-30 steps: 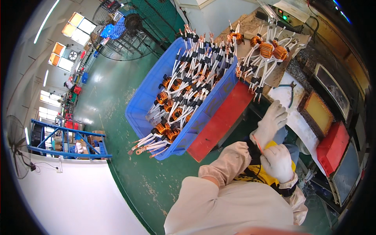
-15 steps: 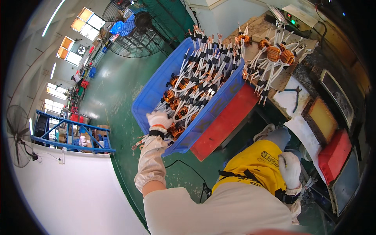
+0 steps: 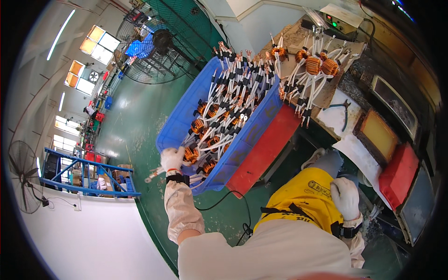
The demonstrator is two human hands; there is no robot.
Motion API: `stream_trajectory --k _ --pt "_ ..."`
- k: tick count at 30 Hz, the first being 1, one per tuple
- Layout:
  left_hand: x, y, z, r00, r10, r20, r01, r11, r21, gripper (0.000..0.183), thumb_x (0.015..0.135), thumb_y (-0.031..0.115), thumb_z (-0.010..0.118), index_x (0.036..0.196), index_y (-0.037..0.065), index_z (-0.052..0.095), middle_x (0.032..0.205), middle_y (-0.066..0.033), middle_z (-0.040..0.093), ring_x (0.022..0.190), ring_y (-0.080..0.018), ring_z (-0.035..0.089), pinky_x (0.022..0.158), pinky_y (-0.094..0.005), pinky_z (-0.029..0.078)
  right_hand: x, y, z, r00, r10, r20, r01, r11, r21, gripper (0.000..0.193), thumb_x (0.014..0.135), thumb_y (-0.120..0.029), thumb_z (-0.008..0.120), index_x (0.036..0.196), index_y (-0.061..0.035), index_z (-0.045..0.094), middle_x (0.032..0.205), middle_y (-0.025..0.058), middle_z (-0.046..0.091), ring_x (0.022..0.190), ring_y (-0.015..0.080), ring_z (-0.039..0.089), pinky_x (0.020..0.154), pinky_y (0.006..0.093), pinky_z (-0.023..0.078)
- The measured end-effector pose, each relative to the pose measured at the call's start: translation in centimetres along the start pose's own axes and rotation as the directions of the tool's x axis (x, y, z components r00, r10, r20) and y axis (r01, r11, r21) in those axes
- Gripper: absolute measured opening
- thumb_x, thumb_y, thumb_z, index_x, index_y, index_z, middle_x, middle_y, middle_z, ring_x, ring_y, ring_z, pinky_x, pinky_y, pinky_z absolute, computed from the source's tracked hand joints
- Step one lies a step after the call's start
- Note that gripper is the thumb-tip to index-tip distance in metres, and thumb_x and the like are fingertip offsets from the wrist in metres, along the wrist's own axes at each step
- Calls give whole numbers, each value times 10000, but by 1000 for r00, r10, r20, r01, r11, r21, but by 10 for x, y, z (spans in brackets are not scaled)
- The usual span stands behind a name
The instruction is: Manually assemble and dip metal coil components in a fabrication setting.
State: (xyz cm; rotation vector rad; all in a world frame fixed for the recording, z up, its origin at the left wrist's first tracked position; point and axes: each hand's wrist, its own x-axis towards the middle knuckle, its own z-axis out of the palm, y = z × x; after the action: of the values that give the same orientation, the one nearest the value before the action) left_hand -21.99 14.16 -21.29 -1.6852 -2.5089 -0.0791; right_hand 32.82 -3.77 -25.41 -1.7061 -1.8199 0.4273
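Note:
My left hand (image 3: 172, 159), in a white glove, is at the near left end of a blue plastic crate (image 3: 261, 135). Its fingers are curled beside a copper-wound coil (image 3: 190, 155); what they grip is hidden. White leads (image 3: 154, 174) with bare copper ends stick out past that hand, outside the crate. Inside the crate, many ring-shaped copper coils (image 3: 198, 125) lie with white leads, black sleeves and copper lugs pointing up. My right hand (image 3: 345, 198), also gloved, rests on my thigh by a yellow apron (image 3: 301, 193), its fingers loosely curled with nothing visible in them.
The crate stands on a red box (image 3: 266, 151). On the workbench at right are more copper coils (image 3: 313, 65), pliers (image 3: 345, 112), a yellow-topped square block (image 3: 379, 135) and a red bin (image 3: 399, 176). A large fan (image 3: 161, 42) stands beyond, and a black cable (image 3: 247, 210) crosses the green floor.
My left hand has moved left and nearer, from over the coils to the crate's end. The view has shifted slightly. My right hand stays on my thigh.

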Motion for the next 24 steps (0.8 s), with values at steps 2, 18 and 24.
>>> stream_trajectory --k 2,18,24 --pt "3 10 -25 942 66 -329 -31 993 111 384 752 388 609 685 26 716 883 -161 663 965 -348 601 887 -436 470 1 -2 -3 1000 1 0 -1 1000 -14 52 785 -55 615 832 -32 612 782 136 599 753 337 580 697 406 457" --pt "-48 168 -172 632 347 -693 -648 728 -226 271 800 166 661 637 -42 599 1034 -194 651 1085 -395 561 930 -468 431 54 -82 -41 833 -421 -359 370 906 -204 436 603 -78 724 1026 -52 623 1031 112 612 980 326 591 899 466 482" --pt "-109 289 -127 320 635 -703 -937 106 -332 150 697 94 689 622 18 583 988 -117 644 1031 -382 585 855 -482 472 76 -85 -38 901 -249 -356 62 885 -462 714 585 -188 756 1238 -18 524 1215 162 539 1152 369 507 1024 511 387"
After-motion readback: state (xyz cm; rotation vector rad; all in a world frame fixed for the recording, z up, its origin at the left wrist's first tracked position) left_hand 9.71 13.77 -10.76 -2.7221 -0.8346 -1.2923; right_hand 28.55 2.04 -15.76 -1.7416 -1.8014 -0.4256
